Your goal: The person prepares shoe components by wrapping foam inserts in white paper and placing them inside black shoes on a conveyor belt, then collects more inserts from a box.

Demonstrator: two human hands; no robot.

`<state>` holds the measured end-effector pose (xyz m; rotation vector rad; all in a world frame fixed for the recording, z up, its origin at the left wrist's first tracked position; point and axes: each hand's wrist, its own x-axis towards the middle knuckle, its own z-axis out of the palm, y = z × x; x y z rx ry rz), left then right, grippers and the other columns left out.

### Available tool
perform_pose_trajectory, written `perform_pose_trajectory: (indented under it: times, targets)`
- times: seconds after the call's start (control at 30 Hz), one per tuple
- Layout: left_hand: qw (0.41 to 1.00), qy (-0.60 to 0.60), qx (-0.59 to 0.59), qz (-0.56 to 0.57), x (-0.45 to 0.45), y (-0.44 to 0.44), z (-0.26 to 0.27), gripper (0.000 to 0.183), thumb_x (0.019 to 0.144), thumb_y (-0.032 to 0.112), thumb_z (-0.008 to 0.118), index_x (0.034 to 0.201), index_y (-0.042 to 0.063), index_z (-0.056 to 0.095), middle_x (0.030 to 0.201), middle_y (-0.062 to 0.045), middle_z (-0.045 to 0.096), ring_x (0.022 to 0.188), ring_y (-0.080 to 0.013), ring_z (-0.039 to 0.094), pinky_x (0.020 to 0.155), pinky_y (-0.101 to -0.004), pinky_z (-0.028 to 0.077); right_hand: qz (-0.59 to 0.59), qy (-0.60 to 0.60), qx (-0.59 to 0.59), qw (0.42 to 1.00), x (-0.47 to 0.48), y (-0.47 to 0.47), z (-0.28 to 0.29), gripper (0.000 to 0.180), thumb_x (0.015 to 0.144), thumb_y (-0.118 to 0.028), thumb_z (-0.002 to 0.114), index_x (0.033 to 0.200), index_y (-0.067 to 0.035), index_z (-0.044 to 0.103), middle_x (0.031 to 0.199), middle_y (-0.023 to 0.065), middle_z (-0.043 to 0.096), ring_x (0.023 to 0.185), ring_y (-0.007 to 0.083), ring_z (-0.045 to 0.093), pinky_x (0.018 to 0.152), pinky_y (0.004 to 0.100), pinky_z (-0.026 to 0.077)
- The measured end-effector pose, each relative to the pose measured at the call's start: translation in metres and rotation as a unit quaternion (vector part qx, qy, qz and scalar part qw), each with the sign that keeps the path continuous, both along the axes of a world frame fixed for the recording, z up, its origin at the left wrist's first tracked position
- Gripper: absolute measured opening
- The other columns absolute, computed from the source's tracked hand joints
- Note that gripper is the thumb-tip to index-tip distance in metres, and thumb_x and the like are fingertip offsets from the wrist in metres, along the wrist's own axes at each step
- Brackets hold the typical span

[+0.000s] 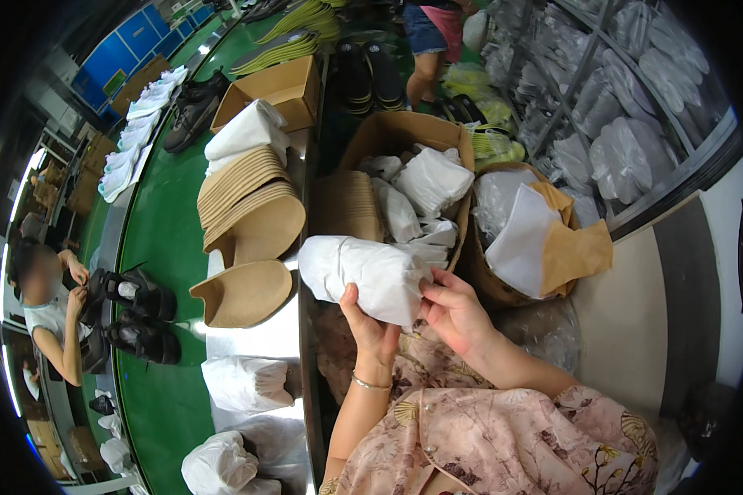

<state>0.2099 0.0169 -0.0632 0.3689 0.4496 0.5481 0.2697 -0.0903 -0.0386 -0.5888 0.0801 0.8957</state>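
Note:
A bundle wrapped in white paper (362,272) is held up in front of me, level with the table's near edge; what lies inside is hidden. My left hand (371,328) supports it from below, thumb against its side. At the bundle's right end, the fingers of my right hand (455,306) pinch the gathered paper. Just left of the bundle, a single brown molded shoe insert (243,296) rests on the metal table edge (254,340). Beyond it lies a row of nested inserts (247,204) of the same kind. Another white paper bundle (247,382) sits nearer me on the table.
A carton (402,127) beside the table holds white paper bundles and brown inserts. Right of it stands a box with paper sheets (523,238). Black shoes (141,340) stand on the green conveyor belt (167,247). Across it, a person (52,309) handles a shoe.

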Motion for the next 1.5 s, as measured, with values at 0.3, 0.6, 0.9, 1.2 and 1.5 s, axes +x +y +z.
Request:
perform_pose_trajectory:
  times: [0.3, 0.6, 0.9, 1.2, 1.5]
  targets:
    - [0.989, -0.105, -0.009, -0.1, 0.006, 0.003, 0.001, 0.082, 0.075, 0.055, 0.048, 0.128, -0.006, 0.035, 0.122, -0.022, 0.048, 0.113, -0.0333, 0.048, 0.098, -0.0409, 0.038, 0.13, 0.045, 0.154, 0.978, -0.005, 0.008, -0.005, 0.063, 0.079, -0.01, 0.067, 0.134, -0.014, 0.035, 0.13, 0.004, 0.044, 0.123, 0.0206, 0.04, 0.103, 0.0398, 0.032]
    - [0.983, -0.116, 0.033, -0.137, -0.01, 0.003, 0.025, 0.093, 0.063, 0.053, 0.061, 0.129, -0.006, 0.034, 0.121, -0.022, 0.048, 0.109, -0.0337, 0.051, 0.095, -0.0429, 0.042, 0.232, 0.023, 0.243, 0.942, -0.002, -0.006, -0.018, 0.063, 0.068, 0.001, 0.071, 0.125, -0.009, 0.048, 0.123, 0.0012, 0.051, 0.119, 0.0196, 0.043, 0.103, 0.0357, 0.029]
    - [0.986, -0.115, -0.012, -0.117, -0.012, 0.002, 0.012, 0.088, 0.064, 0.052, 0.061, 0.126, -0.006, 0.038, 0.12, -0.02, 0.049, 0.111, -0.0323, 0.05, 0.096, -0.0425, 0.04, 0.22, 0.056, 0.249, 0.941, -0.007, -0.001, -0.025, 0.059, 0.069, 0.007, 0.065, 0.123, -0.009, 0.048, 0.12, 0.0038, 0.052, 0.117, 0.0196, 0.045, 0.099, 0.035, 0.036]
    - [0.988, -0.104, 0.033, -0.108, -0.006, 0.006, 0.01, 0.084, 0.068, 0.048, 0.059, 0.125, -0.009, 0.037, 0.119, -0.021, 0.05, 0.11, -0.0316, 0.05, 0.098, -0.0394, 0.038, 0.129, 0.092, 0.201, 0.967, -0.002, -0.003, -0.006, 0.058, 0.071, 0.002, 0.058, 0.126, -0.008, 0.043, 0.12, 0.0068, 0.05, 0.114, 0.0212, 0.047, 0.098, 0.0359, 0.038]
    - [0.996, 0.043, 0.052, -0.063, -0.012, 0.003, -0.016, 0.058, 0.074, 0.033, 0.057, 0.118, -0.003, 0.046, 0.112, -0.016, 0.056, 0.102, -0.029, 0.056, 0.094, -0.0395, 0.043, 0.023, -0.3, -0.18, 0.937, 0.03, -0.035, -0.009, 0.083, 0.075, -0.032, 0.072, 0.135, -0.003, 0.023, 0.129, 0.0191, 0.036, 0.122, 0.026, 0.036, 0.101, 0.0375, 0.031]
